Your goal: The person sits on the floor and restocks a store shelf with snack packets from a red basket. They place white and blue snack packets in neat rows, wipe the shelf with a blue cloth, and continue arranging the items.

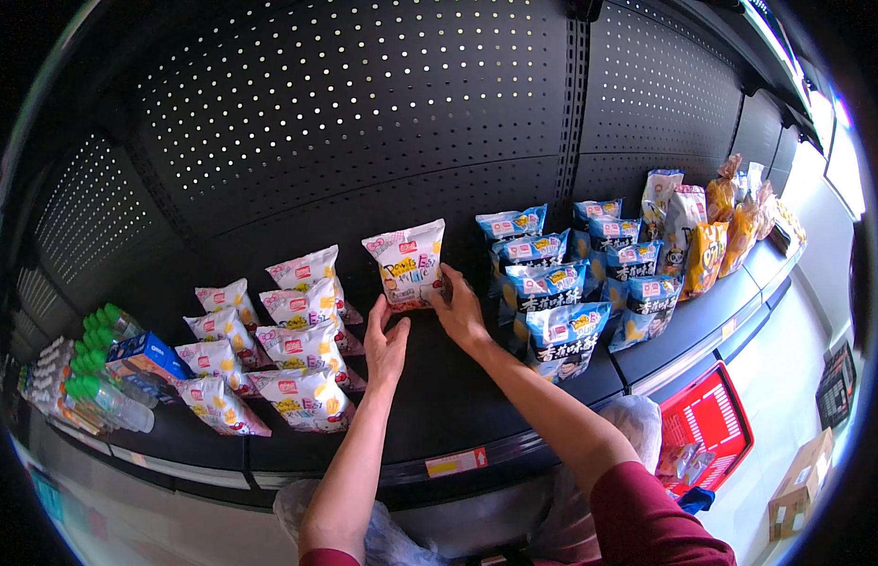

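Note:
A white and pink snack bag [407, 265] stands upright at the back of the black shelf [424, 396], its printed front towards me. My right hand [458, 304] grips its lower right side. At the lower left corner my left hand [387, 345] supports it, fingers behind and thumb in front. Left of the bag is a row of matching white and pink bags [301, 400], one behind another, with a second such row [219, 407] beyond. To the right stand rows of blue snack bags [570, 339]. Whether the held bag rests on the shelf is hidden by my hands.
Green-capped bottles [113, 403] and a blue box [145, 357] stand at far left. Yellow bags [705, 262] are at far right. A perforated black back panel [354, 106] rises behind. Below right are a red basket [708, 424] holding bags and a cardboard box [800, 481].

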`<state>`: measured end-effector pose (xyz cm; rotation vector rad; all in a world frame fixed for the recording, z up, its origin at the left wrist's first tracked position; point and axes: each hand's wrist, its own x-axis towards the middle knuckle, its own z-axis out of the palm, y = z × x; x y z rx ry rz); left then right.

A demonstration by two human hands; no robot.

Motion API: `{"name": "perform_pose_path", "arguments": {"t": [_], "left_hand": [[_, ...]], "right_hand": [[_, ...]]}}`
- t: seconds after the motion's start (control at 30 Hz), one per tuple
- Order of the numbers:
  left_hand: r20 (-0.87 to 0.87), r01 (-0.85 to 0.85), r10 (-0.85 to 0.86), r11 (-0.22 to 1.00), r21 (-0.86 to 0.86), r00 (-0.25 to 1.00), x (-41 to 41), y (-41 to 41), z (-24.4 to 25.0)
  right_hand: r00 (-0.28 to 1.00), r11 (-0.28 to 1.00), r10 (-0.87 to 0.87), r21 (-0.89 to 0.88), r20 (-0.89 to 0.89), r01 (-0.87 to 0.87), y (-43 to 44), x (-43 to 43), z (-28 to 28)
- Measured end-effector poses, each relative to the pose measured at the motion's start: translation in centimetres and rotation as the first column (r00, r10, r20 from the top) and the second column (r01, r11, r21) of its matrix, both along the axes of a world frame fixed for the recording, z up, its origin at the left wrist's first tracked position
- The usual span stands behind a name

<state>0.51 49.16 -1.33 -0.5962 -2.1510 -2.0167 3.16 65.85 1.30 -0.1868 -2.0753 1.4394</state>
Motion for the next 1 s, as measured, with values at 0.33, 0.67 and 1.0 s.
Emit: {"name": "perform_pose_path", "arguments": {"t": [0.33,0.67,1.0], "left_hand": [[-0.027,-0.119,0.117,0.990,-0.079,0.993,1.8,0.3,0.8],[0.120,0.124,-0.140,0.984,0.126,0.983,4.1,0.2,-0.9],[0.208,0.323,-0.286,0.931,-0.172,0.935,8.8,0.8,1.7]], "right_hand": [[0.997,0.985,-0.024,0.168,-0.068,0.036,-0.1,1.2,0.1],[0.954,0.958,0.169,0.270,-0.246,-0.100,-3.6,11.9,5.7],[0.940,0.891,-0.216,0.340,-0.265,0.301,7.1,31.2,8.3]]}}
